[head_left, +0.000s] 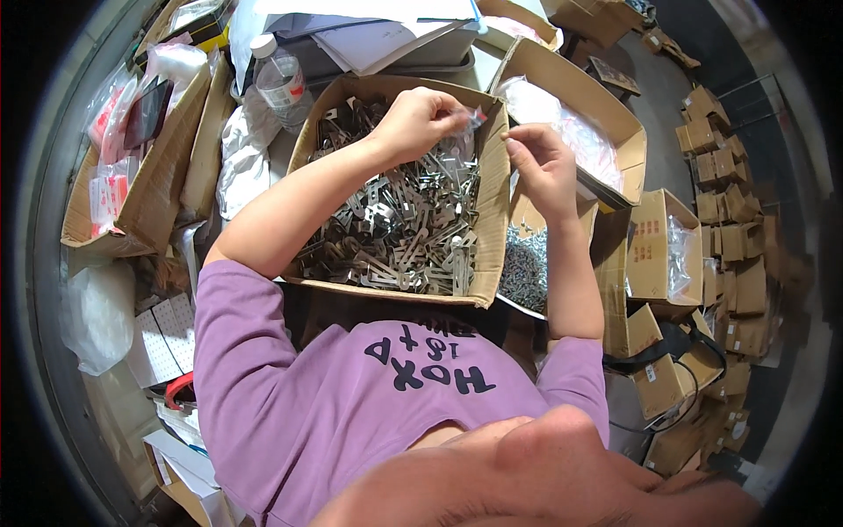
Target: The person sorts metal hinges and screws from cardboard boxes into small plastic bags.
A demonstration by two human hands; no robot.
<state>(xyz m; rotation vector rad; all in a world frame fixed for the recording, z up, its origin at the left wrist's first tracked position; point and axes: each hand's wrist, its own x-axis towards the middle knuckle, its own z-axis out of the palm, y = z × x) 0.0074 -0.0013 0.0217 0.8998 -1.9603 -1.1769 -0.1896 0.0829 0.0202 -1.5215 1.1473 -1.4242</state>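
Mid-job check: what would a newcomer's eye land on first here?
Probably the open cardboard box at the centre, heaped with shiny metal pieces. Above its far right part, the left hand has a small bit of clear plastic at its fingertips, with the right hand close by. The purple shirt filling the lower middle also stands out.

The person wears a soft purple T-shirt (351,417). It has 2 short sleeves. The left sleeve (233,329) is wide, with loose folds, and the right sleeve (575,378) looks just as plain. Big black print (443,376) goes across the front in 3 rows. The biggest row is nearest the shirt's neck edge. The left hand (417,120) and right hand (544,167) are bare.
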